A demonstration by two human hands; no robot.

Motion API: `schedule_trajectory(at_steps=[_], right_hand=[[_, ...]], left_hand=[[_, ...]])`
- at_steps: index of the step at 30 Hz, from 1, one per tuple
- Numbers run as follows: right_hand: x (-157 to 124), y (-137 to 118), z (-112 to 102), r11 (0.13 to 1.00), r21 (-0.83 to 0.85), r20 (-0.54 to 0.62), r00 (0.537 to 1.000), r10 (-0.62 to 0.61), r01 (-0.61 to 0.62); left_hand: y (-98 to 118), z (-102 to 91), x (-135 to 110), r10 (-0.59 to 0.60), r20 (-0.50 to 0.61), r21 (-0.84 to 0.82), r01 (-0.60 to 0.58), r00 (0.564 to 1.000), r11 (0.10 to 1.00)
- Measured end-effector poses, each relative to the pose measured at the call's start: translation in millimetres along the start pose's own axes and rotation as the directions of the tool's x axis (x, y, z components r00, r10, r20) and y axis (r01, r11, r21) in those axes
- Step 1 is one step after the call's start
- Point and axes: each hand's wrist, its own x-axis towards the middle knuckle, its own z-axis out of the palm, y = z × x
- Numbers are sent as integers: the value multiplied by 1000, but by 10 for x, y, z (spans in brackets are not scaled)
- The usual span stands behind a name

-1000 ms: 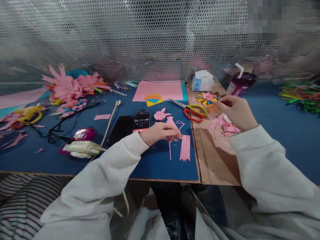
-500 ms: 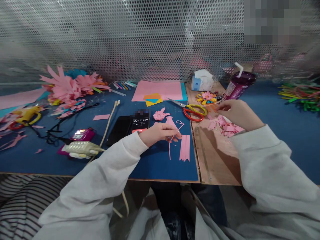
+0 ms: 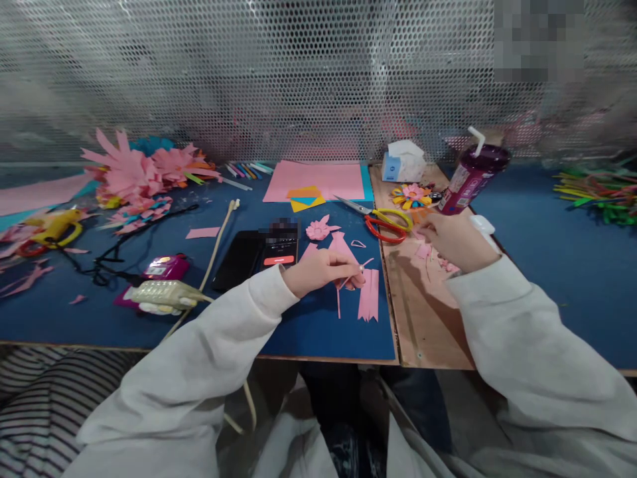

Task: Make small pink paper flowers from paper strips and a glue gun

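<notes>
My left hand point(image 3: 324, 271) is closed in a pinch on a thin pink paper strip point(image 3: 368, 261), whose end sticks out past the fingertips. Just right of it lie flat pink paper strips point(image 3: 368, 302) with notched ends. A pink paper flower point(image 3: 318, 230) rests on the blue table beyond that hand. Over the wooden board, my right hand point(image 3: 455, 240) is low above small pink paper scraps point(image 3: 423, 252), fingers pressed together; whether it holds one I cannot make out. Scissors point(image 3: 388, 222) with red and yellow handles lie between the hands, blades toward the upper left.
Pink sheets point(image 3: 318, 178) lie at the back. Two dark phones point(image 3: 237, 260) point(image 3: 279, 249) are left of my left hand. A purple drink cup point(image 3: 470, 179) stands behind my right hand, near a tissue pack point(image 3: 403, 166). A glue gun point(image 3: 57, 229) and paper flowers point(image 3: 132, 172) occupy the left.
My right hand has come down and slightly left, toward the pink scraps. The left hand has shifted a little right, and its strip now points to the upper right.
</notes>
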Motion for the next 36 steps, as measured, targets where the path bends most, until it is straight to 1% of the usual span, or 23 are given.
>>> schedule_trajectory(at_steps=[1,2,3,4,5,6,7,8,9,11,13,18,20,22,26,27,29,32,34,36], right_hand=[[-27,-80,-2,999,39,-12,1000,-19,20],[-58,-166,-3,988,126,-28,996,-83,86],[-92,-253,-2,952,231,-47,979,-197,202],[-126,-334,2,882,336,-67,942,-328,331],[-158,-403,8,798,419,-65,891,-449,432],[-186,-458,18,731,474,-57,845,-531,491],[-207,-495,31,682,510,-36,805,-592,524],[-222,-516,45,653,536,-5,775,-631,535],[-230,-523,59,640,555,28,757,-653,531],[-233,-512,86,629,591,82,738,-669,505],[-227,-497,105,633,609,118,735,-668,478],[-210,-512,99,652,582,171,711,-682,486],[-202,-504,91,657,573,176,711,-681,489],[-193,-470,98,673,580,185,729,-659,460],[-180,-378,148,729,595,243,788,-565,339],[-178,-365,159,740,594,259,796,-547,315],[-179,-360,168,755,597,305,794,-525,270],[-188,-390,159,767,611,385,771,-507,199],[-196,-413,149,762,628,420,755,-504,159],[-200,-428,144,755,637,419,753,-508,155]], left_hand=[[-5,4,1,3,10,14,-3,1000,1000],[-8,7,2,-1,29,27,1,1000,1000],[-9,9,1,-9,54,42,7,998,999],[-7,10,-2,-17,81,58,12,997,998],[-3,11,-5,-25,108,74,17,994,997],[3,11,-9,-33,135,90,21,990,996],[8,12,-12,-42,159,105,25,986,994],[12,11,-15,-49,176,118,28,983,993],[15,11,-17,-54,183,128,31,982,991],[12,8,-17,-58,188,147,30,981,989],[2,5,-13,-52,186,166,21,981,986],[-13,-13,-6,-54,195,211,11,979,977],[-10,-33,-6,-45,196,231,-1,980,973],[-11,-62,-4,0,184,276,-51,983,960],[-29,-125,7,125,157,431,-182,980,884],[-35,-137,11,151,153,472,-207,977,857],[-48,-157,20,208,146,554,-254,967,793],[-65,-174,32,275,158,638,-310,948,705],[-78,-176,37,299,183,641,-344,936,686],[-92,-170,36,312,200,628,-366,929,687]])
